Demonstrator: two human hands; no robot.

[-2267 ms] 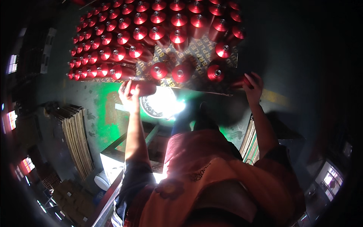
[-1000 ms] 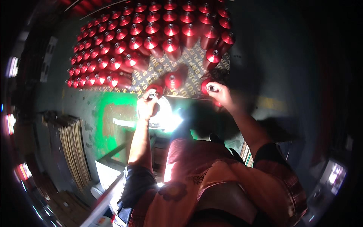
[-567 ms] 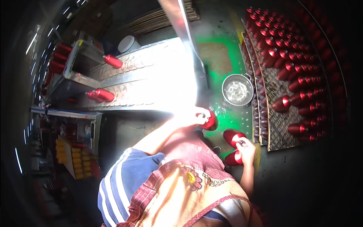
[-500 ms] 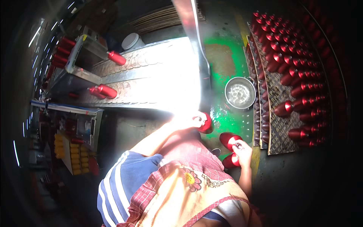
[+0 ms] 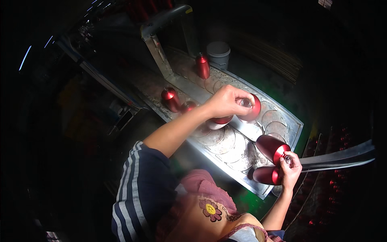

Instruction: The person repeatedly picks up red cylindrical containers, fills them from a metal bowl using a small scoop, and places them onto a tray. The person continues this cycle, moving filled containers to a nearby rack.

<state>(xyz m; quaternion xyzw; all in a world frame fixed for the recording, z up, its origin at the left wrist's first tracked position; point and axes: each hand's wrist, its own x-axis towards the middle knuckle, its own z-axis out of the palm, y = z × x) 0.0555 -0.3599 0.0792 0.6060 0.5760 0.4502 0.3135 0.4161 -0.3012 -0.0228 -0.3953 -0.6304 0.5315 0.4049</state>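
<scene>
My left hand (image 5: 229, 103) reaches over the metal conveyor (image 5: 288, 150), its fingers closed round the neck of a red bottle (image 5: 254, 109). Below that wrist another red bottle (image 5: 221, 122) shows in part; whether the hand also holds it I cannot tell. At the conveyor's near right end my right hand (image 5: 291, 171) grips two red bottles by their necks, an upper bottle (image 5: 271, 146) and a lower bottle (image 5: 266, 175). Both are tilted, with their bases toward the left. Farther up the conveyor stand a red bottle (image 5: 171, 99) and a partly hidden bottle (image 5: 188, 107).
On the conveyor's far lane stands a red bottle (image 5: 203, 67), near a metal frame (image 5: 159, 54) spanning the belt. Behind is a white bucket (image 5: 218, 55). A pale metal strip (image 5: 338, 155) juts out at right, above dim rows of red bottles (image 5: 333, 185).
My view and body have turned left toward the conveyor. Both hands have come from the floor side to over the conveyor, the right still holding its two bottles. The bright glare has faded.
</scene>
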